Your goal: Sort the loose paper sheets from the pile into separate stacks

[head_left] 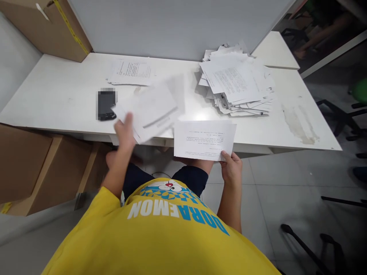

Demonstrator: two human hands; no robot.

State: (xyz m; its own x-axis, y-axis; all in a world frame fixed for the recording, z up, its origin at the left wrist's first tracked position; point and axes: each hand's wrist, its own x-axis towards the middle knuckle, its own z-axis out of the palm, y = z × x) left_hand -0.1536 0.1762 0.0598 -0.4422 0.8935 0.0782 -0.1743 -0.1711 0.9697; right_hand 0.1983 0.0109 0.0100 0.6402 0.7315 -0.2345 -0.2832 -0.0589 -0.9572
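Note:
Between thumb and fingers, my left hand (125,131) grips white paper sheets (156,107) at their near left corner. Those sheets are smeared by motion, tilted above the desk. My right hand (231,166) pinches the lower right corner of a printed paper sheet (205,139), which reaches over the desk's front edge. A second sheet seems to lie under that one. A tall, untidy heap of papers (233,80) stands at the back right, beyond my right hand. Farther back on the left lies a flatter stack of printed pages (133,72).
A dark handheld device (106,104), partly pixelated, lies on the white desk (54,91) left of my left hand. Cardboard boxes (63,34) stand at the back left and below the desk. A grey panel (172,28) borders the back. Chair legs (304,244) are on the right floor.

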